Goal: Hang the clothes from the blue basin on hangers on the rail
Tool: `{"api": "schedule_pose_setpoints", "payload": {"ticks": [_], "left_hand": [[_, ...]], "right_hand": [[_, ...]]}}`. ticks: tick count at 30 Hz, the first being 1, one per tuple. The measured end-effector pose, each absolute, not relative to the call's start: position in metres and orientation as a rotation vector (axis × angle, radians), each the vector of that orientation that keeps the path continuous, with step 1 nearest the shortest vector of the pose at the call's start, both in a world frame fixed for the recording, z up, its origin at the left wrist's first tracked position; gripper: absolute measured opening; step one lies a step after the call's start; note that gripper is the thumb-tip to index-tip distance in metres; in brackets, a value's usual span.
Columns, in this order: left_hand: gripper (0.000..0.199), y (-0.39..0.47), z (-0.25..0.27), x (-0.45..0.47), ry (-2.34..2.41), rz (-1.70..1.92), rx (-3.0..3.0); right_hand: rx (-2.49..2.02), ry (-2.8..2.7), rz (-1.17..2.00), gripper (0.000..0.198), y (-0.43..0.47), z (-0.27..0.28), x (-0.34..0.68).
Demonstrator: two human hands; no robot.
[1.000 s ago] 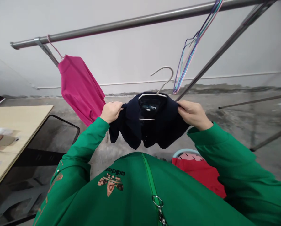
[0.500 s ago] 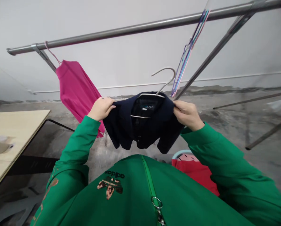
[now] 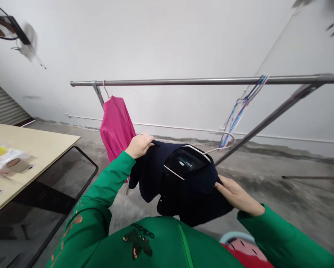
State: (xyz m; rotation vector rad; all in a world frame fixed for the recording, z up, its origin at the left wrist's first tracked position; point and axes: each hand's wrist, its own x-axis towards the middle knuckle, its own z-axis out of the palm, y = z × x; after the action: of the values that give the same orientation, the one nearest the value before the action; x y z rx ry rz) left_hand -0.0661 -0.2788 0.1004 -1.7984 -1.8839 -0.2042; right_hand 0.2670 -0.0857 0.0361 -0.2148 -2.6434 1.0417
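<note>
A dark navy jacket (image 3: pixel 156 167) hangs on a white hanger (image 3: pixel 223 147), held up in front of my chest below the rail. Its collar faces me, with a label inside the neck, and it tilts down toward the right. My left hand (image 3: pixel 140 144) grips the left shoulder of the jacket. Low on the opposite shoulder, my right hand (image 3: pixel 234 191) pinches the cloth between thumb and fingers. The hanger's hook sticks up free of the rail, pointing right.
A metal clothes rail (image 3: pixel 178 81) runs across the view, carrying a pink top (image 3: pixel 116 123) at left and several thin hangers (image 3: pixel 238 111) at right. A wooden table (image 3: pixel 52 143) stands left. Behind my right arm is a red item with a watermelon pattern (image 3: pixel 245 245).
The view has tilted up, showing more wall. The jacket has tipped, its right side lower, and the hook has swung to the right. Both hands still hold the shoulders.
</note>
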Motion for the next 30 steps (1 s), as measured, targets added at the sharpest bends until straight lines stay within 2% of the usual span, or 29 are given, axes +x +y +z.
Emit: {"api": "schedule_pose_setpoints", "payload": {"ticks": [6, 13, 20, 25, 30], "left_hand": [[0.05, -0.277, 0.118, -0.073, -1.806, -0.136, -1.731], [0.053, -0.275, 0.124, -0.078, -1.788, -0.199, -1.672], [0.052, -0.273, 0.128, -0.086, -1.723, -0.231, -1.623], [0.052, -0.274, 0.122, -0.105, -1.831, -0.26, -1.58], [0.035, -0.287, 0.099, -0.114, -2.014, -0.398, -1.51]], "right_hand": [[-0.199, -2.599, 0.938, 0.04, -0.085, 0.055, 0.248], [-0.217, -2.581, 0.834, 0.035, -0.084, 0.067, 0.233], [-0.291, -2.571, 0.843, 0.042, -0.083, 0.072, 0.23], [-0.306, -2.58, 1.097, 0.045, -0.091, 0.08, 0.23], [-0.479, -2.364, 1.563, 0.045, -0.096, 0.082, 0.23]]}}
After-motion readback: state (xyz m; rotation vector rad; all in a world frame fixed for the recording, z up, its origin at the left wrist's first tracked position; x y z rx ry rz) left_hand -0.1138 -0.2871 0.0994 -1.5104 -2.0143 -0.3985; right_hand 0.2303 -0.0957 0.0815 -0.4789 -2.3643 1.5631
